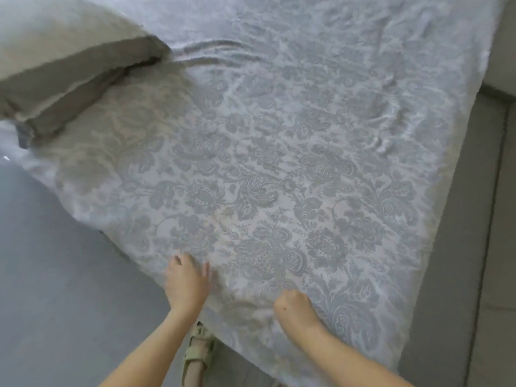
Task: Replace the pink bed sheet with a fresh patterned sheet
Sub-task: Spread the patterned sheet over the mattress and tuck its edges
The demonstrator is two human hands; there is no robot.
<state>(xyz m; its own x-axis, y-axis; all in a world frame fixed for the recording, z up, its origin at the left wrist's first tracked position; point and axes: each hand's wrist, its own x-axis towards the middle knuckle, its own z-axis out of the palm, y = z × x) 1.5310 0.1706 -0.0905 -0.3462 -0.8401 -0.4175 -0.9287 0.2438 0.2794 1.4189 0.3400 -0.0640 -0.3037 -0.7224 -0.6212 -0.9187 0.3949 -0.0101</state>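
the patterned sheet (279, 177), white with a blue-grey floral damask print, lies spread over the bed from about 12 o'clock down to 5 o'clock. it covers all of the mattress top that shows. no pink sheet is in view, so the old one looks to be off already, or else it lies hidden underneath; which of the two cannot be told.

a pillow (64, 60) rests on the sheet at 10 o'clock, with ripples running out from under it. more creases (391, 129) gather toward 2 o'clock.

the left grip (186, 283) lies flat on the cloth at 7 o'clock, close to the near edge of the bed, fingers straight and spread. the right grip (293, 305) sits near it at 6 o'clock, fingers curled under into a fist. cloth puckers toward it, so it seems to be pinching a fold of the sheet, though the fingertips are hidden.

a sandalled foot (198, 350) stands on the grey floor (55, 275) by the bed's edge.

judged from this, the swap is mostly done. what looks left is smoothing the wrinkles, squaring the sheet on the bed, and tucking the edges.
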